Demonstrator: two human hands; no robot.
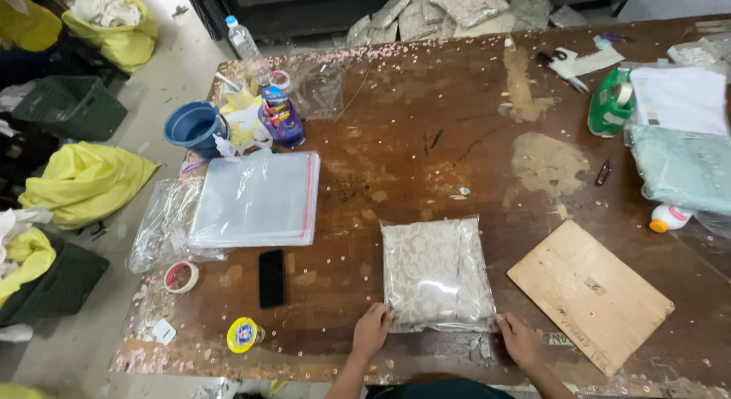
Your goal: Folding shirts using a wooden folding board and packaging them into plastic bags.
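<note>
In the head view, the only one we have, we find both hands at the near edge of the wooden table, set against the bottom corners of a clear plastic bag that holds folded pale patterned cloth. The left hand rests with fingers curled loosely on the bag's near left corner; the right hand lies with fingers flat and pressed at the near right corner. Neither hand grips anything else. The bag lies flat, directly ahead of and between the two hands, its far end pointing away from the person. We judge the step in hand to be the flattening or closing of the packed bag along its near edge; whether that edge is already sealed we cannot tell. The next move, in our judgement, calls for even pressure from both hands along that edge, so that the cloth inside does not bunch. Just right of the right hand lies a flat wooden board. Left of the left hand lie a black phone, a yellow-capped container and a roll of tape; farther ahead on that side sits a stack of empty clear bags. Small pink flecks are scattered over the tabletop.
</note>
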